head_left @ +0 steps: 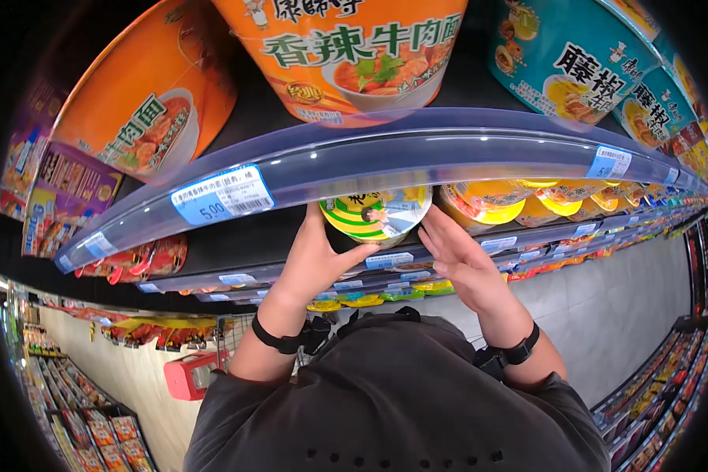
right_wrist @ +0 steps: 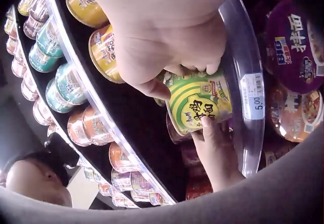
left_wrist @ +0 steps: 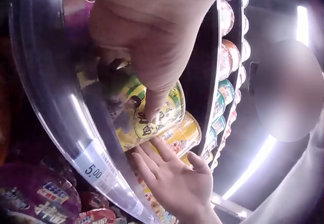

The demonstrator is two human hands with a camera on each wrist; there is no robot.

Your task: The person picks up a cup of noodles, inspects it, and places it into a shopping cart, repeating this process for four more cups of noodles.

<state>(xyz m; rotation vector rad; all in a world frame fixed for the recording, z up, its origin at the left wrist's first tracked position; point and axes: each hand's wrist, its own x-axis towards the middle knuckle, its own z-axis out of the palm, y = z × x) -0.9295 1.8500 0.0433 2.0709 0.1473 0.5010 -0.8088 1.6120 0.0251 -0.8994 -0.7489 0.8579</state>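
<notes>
A green and yellow instant noodle tub sits at the front of a dark shelf, just under the curved plastic edge of the shelf above. On its left side my left hand grips it, thumb across the near face and fingers round the side. My right hand lies along the tub's right side with fingers mostly straight, the fingertips touching it. In the left wrist view, the right palm faces the camera. Green stripes and dark characters show on the tub in the right wrist view.
Large orange noodle tubs and teal tubs stand on the shelf above, behind a clear rail with price tags. Yellow-orange tubs line the shelf to the right, red ones to the left. A red basket-like object is behind at left.
</notes>
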